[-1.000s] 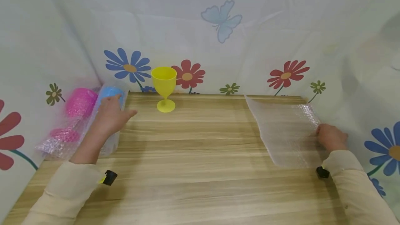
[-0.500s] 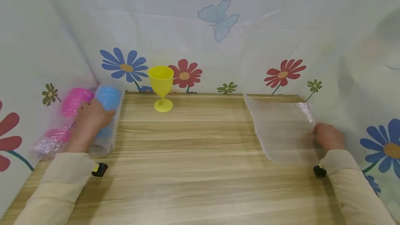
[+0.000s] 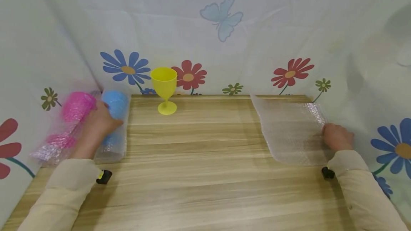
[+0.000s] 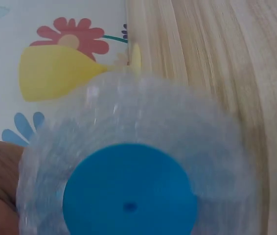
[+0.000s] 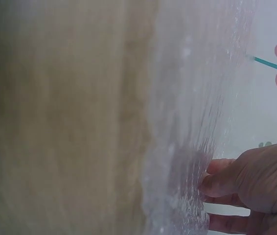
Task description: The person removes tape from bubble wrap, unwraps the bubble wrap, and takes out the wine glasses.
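Observation:
My left hand (image 3: 100, 121) grips the bubble-wrapped blue goblet (image 3: 114, 102) from its left side, thumb lying across the wrap and fingertips hidden in the gap beside it. Up close in the left wrist view, the blue round base (image 4: 128, 191) shows inside blurred layers of wrap. Just left of it lies a bubble-wrapped pink goblet (image 3: 77, 107). On the right, my right hand (image 3: 338, 137) pinches the right edge of a clear bubble wrap sheet (image 3: 289, 131); thumb and fingers meet at its edge in the right wrist view.
A bare yellow goblet (image 3: 164, 85) stands upright near the table's back edge. Flowered white cloth (image 3: 257, 45) closes off the back and both sides. The wooden tabletop (image 3: 199, 152) spans the middle between my hands.
My left hand has come down from above the blue goblet into the gap beside the pink one, then shifted slightly right with the blue goblet. The right hand keeps its pinch on the sheet.

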A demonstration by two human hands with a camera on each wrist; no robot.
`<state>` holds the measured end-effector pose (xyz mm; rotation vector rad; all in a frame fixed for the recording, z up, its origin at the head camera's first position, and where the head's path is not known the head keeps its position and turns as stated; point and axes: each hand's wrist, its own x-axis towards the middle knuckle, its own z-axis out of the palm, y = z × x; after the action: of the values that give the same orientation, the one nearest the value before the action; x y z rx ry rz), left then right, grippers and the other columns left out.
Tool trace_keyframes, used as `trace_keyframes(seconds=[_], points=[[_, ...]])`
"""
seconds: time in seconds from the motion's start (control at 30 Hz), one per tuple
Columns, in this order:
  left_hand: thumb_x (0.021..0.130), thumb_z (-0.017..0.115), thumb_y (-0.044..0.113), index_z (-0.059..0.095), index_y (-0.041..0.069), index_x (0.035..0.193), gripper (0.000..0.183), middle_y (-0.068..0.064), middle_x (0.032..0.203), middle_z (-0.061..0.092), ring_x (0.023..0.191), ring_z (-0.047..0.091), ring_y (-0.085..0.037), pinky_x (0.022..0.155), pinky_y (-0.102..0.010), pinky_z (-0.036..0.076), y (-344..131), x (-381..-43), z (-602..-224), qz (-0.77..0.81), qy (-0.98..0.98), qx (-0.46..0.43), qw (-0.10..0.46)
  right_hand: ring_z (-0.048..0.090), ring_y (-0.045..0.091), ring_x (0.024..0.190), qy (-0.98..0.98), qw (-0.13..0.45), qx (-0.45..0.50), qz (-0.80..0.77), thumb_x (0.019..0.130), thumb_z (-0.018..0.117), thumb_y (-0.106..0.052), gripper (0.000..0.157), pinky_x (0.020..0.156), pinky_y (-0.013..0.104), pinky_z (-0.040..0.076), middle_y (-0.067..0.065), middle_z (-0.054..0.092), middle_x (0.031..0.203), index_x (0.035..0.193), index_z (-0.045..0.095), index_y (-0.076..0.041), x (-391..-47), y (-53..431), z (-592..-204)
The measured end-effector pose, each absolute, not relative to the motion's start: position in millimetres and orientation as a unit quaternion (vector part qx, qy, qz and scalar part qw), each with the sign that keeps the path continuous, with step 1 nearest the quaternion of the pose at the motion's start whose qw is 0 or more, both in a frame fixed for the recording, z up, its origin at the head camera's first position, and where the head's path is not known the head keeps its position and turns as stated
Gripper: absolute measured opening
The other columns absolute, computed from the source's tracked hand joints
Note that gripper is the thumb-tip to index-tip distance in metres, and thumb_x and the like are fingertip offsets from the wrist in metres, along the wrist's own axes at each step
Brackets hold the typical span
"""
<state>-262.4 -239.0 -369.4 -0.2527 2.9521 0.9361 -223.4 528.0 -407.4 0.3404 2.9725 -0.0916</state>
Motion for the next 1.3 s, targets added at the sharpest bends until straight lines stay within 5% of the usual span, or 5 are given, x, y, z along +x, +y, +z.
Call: trace_keyframes(seconds=[0.4, 0.67, 1.3], points=[[0.086, 0.08, 0.028, 0.03, -0.021, 0.13, 0.083, -0.039, 0.115, 0.042, 0.101, 0.048, -0.051, 0.087, -0.065, 0.049, -228, -238, -364, 0.27, 0.962, 0.01, 0.027, 0.059, 0.062, 0.092, 0.99, 0.064, 0.12, -0.026, 0.097, 0.049, -0.002, 0.017, 0.072, 0.072, 0.046, 0.043, 0.06, 0.106, 0.099, 0.063, 0.009, -223, 523, -405], [0.092, 0.072, 0.046, 0.014, -0.013, 0.138, 0.095, -0.04, 0.112, 0.048, 0.097, 0.056, -0.049, 0.083, -0.06, 0.052, -217, -221, -354, 0.241, 0.961, 0.003, 0.136, 0.058, 0.062, 0.097, 0.987, 0.08, 0.134, -0.036, 0.099, 0.051, -0.003, 0.018, 0.075, 0.07, 0.046, 0.042, 0.059, 0.108, 0.107, 0.062, 0.009, -222, 523, -406], [0.093, 0.074, 0.048, 0.014, -0.009, 0.142, 0.096, -0.037, 0.111, 0.052, 0.095, 0.057, -0.045, 0.078, -0.054, 0.052, -210, -201, -360, 0.278, 0.949, 0.019, 0.144, 0.057, 0.061, 0.101, 0.984, 0.074, 0.154, -0.05, 0.1, 0.05, -0.003, 0.02, 0.077, 0.072, 0.045, 0.042, 0.057, 0.115, 0.113, 0.06, 0.008, -221, 521, -407]])
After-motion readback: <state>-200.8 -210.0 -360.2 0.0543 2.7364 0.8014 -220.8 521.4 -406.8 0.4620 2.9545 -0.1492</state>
